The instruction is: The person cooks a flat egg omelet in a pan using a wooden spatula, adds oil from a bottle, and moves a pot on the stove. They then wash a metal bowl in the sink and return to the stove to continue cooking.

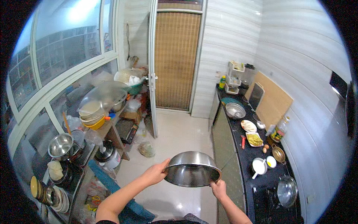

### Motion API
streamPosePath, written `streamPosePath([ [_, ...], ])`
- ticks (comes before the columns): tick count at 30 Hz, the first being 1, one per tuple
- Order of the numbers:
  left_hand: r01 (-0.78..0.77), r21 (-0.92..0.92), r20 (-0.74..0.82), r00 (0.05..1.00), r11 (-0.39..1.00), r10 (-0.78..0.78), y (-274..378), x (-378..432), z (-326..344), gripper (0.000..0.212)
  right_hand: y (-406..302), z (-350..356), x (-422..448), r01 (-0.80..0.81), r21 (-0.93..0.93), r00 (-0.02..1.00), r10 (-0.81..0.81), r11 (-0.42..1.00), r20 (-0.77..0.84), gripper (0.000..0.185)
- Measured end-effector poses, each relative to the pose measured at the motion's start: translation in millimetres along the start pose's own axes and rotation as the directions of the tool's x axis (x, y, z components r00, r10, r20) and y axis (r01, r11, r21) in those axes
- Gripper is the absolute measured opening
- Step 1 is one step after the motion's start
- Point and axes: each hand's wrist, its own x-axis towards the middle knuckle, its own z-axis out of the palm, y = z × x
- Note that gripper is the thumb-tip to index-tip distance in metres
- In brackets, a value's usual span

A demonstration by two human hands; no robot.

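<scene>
A large stainless steel bowl is held up over the tiled floor, tilted so that its opening faces down and towards me. My left hand grips its left rim, the thumb lying along the outer wall. The right end of the rim is in the grip of my right hand, with the fingers curled. What I see of the inner wall is bare metal; the rest of the inside is hidden.
On the black counter at right stand a plate of yellow-green food, two eggs, an oil bottle and a glass bowl. Shelves at left carry bowls and stacked plates. A plastic bag lies on the floor.
</scene>
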Motion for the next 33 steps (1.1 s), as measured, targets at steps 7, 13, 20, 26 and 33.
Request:
streamPosePath([
  [7, 0.303, -0.08, -0.171, 0.934, 0.95, -0.313, -66.8, 27.0, -25.8, 0.034, -24.5, 79.2, 139.8, -0.067, 0.368, 0.959, -0.042, 0.927, 0.281, 0.033],
  [13, 0.519, -0.63, -0.166, 0.636, 0.577, -0.753, -105.5, 54.2, -11.2, 0.025, -41.9, 142.3, 256.5, -0.104, 0.529, 0.901, -0.146, 0.842, 0.409, 0.031],
  [20, 0.381, -0.883, -0.196, 0.233, 0.275, -0.952, -135.5, 49.3, -8.8, 0.026, -69.2, 208.5, 297.1, -0.208, 0.61, 0.494, -0.456, 0.765, 0.74, 0.047],
  [26, 0.154, -0.957, -0.262, -0.089, 0.246, -0.961, -158.7, 19.5, -32.7, 0.024, -82.5, 255.2, 330.8, 0.264, 0.491, 0.429, -0.557, 0.83, 0.711, 0.045],
  [33, -0.045, -0.92, -0.348, -0.364, 0.39, -0.864, -178.4, -20.4, -124.4, 0.021, -104.4, 311.4, 375.8, 0.386, 0.504, 0.459, -0.635, 0.773, 0.622, 0.033],
])
